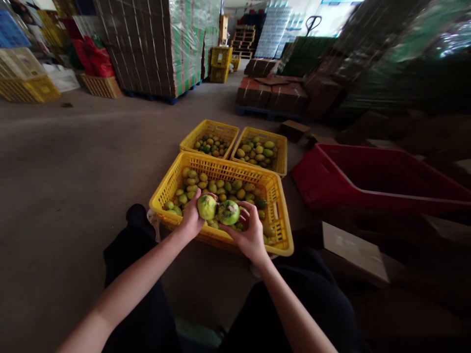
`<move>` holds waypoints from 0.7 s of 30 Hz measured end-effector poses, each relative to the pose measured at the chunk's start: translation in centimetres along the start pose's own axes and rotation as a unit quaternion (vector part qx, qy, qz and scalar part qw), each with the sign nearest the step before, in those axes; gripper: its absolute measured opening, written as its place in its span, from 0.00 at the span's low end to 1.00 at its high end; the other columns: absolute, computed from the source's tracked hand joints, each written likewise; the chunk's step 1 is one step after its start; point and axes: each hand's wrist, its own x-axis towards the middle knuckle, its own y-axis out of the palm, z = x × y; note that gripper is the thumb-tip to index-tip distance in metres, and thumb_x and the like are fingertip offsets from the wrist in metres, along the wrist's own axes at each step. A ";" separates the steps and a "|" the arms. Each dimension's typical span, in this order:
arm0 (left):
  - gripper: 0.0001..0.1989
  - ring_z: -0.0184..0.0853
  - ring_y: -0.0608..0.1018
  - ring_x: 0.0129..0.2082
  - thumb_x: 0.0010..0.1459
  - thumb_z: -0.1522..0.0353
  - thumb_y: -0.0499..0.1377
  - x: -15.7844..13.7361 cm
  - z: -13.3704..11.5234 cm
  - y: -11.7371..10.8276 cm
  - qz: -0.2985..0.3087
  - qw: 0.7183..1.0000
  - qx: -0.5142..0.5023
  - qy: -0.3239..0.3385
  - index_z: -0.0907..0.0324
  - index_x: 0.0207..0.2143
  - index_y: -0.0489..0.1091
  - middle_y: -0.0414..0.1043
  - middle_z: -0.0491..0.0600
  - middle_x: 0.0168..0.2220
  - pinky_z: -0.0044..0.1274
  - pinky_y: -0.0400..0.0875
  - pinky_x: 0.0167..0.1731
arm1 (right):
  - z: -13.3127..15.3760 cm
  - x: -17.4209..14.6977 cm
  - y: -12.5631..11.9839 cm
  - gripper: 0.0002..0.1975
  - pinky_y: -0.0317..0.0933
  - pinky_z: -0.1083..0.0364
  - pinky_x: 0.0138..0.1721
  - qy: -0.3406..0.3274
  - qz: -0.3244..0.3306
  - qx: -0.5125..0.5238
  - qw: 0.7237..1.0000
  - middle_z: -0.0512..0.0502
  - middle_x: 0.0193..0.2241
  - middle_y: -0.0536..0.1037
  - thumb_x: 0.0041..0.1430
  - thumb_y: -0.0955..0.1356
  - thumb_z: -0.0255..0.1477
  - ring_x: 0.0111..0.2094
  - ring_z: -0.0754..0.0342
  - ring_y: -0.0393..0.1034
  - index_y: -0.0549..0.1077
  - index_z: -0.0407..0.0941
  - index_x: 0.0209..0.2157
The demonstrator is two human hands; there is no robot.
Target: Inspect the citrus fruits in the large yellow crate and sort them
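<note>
My left hand is closed round a yellow-green, lemon-like fruit. In my right hand is a greener, lemon-like fruit with brown, scarred patches on its skin. Both fruits are held side by side, above the near part of a large yellow plastic crate. Inside that crate lie many loose yellow and green fruits of a similar kind. My hands and forearms hide part of its contents and front rim.
Behind stand two more yellow crates with fruit in them. A red tub is at the right, near a cardboard box. Wrapped pallet stacks and flat cartons stand farther back. My knees flank the near crate.
</note>
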 end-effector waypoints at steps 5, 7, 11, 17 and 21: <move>0.18 0.35 0.78 0.32 0.58 0.56 0.58 -0.3 -0.1 0.1 0.007 1.000 0.010 0.020 0.61 0.24 0.72 0.75 0.49 0.26 0.22 0.70 0.31 | 0.2 -0.1 0.0 0.30 0.70 0.47 0.42 -0.001 0.010 -0.025 1.000 0.46 0.42 0.72 0.43 0.77 0.38 0.39 0.50 0.70 0.65 0.50 0.46; 0.16 0.34 0.78 0.31 0.57 0.59 0.58 -0.5 -0.2 0.1 0.013 0.999 0.019 0.046 0.61 0.24 0.72 0.75 0.49 0.26 0.21 0.69 0.30 | 0.2 -0.1 0.0 0.29 0.70 0.47 0.42 0.000 0.018 -0.025 1.000 0.46 0.43 0.72 0.44 0.77 0.38 0.40 0.50 0.71 0.65 0.50 0.46; 0.14 0.32 0.78 0.31 0.58 0.60 0.59 -0.7 -0.2 0.3 -0.001 0.995 0.033 0.089 0.61 0.25 0.71 0.74 0.46 0.26 0.19 0.68 0.31 | 0.2 -0.2 0.0 0.30 0.70 0.47 0.43 0.013 0.025 -0.020 0.999 0.45 0.44 0.72 0.44 0.77 0.39 0.41 0.50 0.71 0.65 0.50 0.47; 0.18 0.35 0.78 0.34 0.59 0.55 0.59 -0.7 -0.1 0.4 0.000 0.995 0.045 0.084 0.60 0.25 0.70 0.74 0.48 0.27 0.21 0.70 0.31 | -0.2 -0.3 -0.1 0.31 0.71 0.47 0.43 0.023 0.007 -0.013 1.000 0.44 0.45 0.72 0.42 0.78 0.38 0.41 0.49 0.71 0.65 0.50 0.47; 0.17 0.37 0.79 0.38 0.60 0.56 0.59 -0.4 0.0 0.0 0.011 0.998 0.021 0.051 0.61 0.29 0.73 0.76 0.49 0.31 0.23 0.73 0.36 | -0.1 -0.2 -0.1 0.32 0.71 0.46 0.44 0.048 0.007 0.007 0.999 0.44 0.45 0.74 0.42 0.78 0.38 0.42 0.48 0.72 0.66 0.50 0.47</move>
